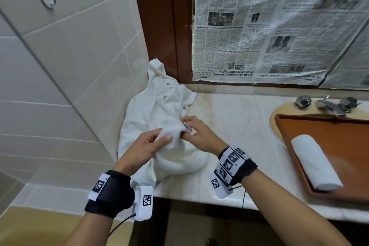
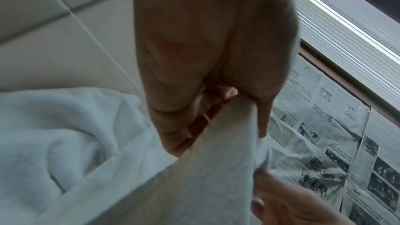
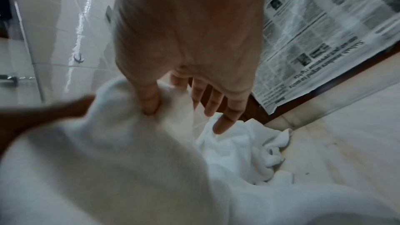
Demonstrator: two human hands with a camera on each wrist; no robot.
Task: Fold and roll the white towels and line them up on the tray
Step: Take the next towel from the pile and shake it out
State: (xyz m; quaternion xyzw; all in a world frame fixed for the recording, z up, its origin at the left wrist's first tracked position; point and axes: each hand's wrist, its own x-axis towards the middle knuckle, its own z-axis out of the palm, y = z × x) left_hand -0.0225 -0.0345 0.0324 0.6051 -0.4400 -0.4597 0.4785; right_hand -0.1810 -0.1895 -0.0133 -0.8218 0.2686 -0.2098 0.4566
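Right now I see my left hand [image 1: 148, 147] and my right hand [image 1: 196, 134] both pinching one bunched white towel [image 1: 179, 158] above the near-left tabletop [image 1: 239, 126]. Farther right, a rolled towel [image 1: 315, 163] lies on the brown tray [image 1: 349, 146]. More crumpled towels [image 1: 159, 94] heap against the far-left wall.

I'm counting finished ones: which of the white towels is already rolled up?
The rolled towel lying on the orange tray at the right. The other towels are a loose, crumpled heap by the tiled wall.
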